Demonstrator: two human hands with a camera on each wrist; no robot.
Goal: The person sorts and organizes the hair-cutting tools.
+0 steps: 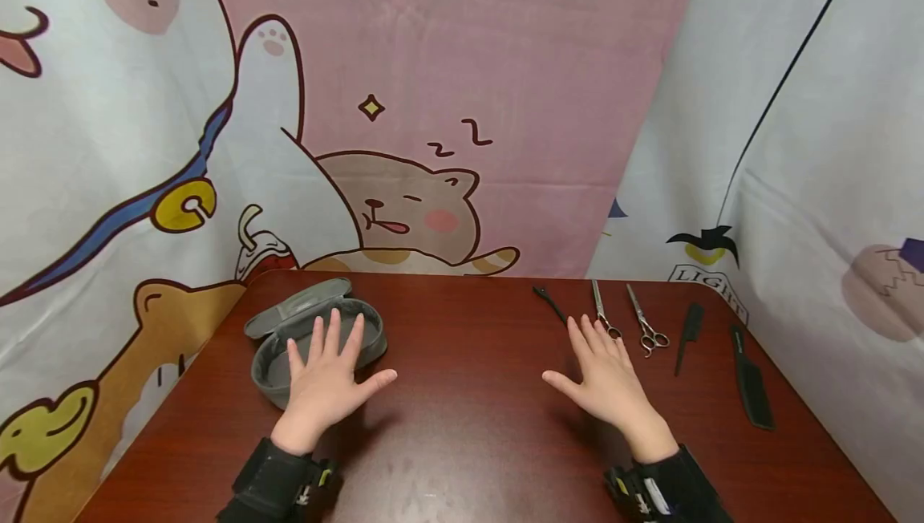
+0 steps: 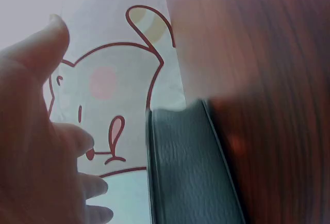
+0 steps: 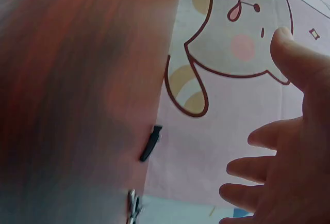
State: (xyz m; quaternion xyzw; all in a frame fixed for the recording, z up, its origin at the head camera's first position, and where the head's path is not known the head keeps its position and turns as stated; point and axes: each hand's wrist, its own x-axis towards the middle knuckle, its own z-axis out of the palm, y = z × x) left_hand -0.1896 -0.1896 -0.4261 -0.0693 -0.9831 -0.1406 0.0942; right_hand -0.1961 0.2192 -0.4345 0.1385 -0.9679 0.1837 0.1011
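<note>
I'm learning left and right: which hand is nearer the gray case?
Left. The left hand is just in front of the gray case; the right hand is far to the case's right.

Black wristbands (image 1: 265, 481), yellow marks (image 1: 325, 477), white patches (image 1: 657, 496)

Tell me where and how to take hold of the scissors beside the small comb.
Grip the scissors by the finger rings, bringing the right hand in from the near side. The rings face the person and the blades point toward the table's far edge, so this should keep fingers off the blades.
</note>
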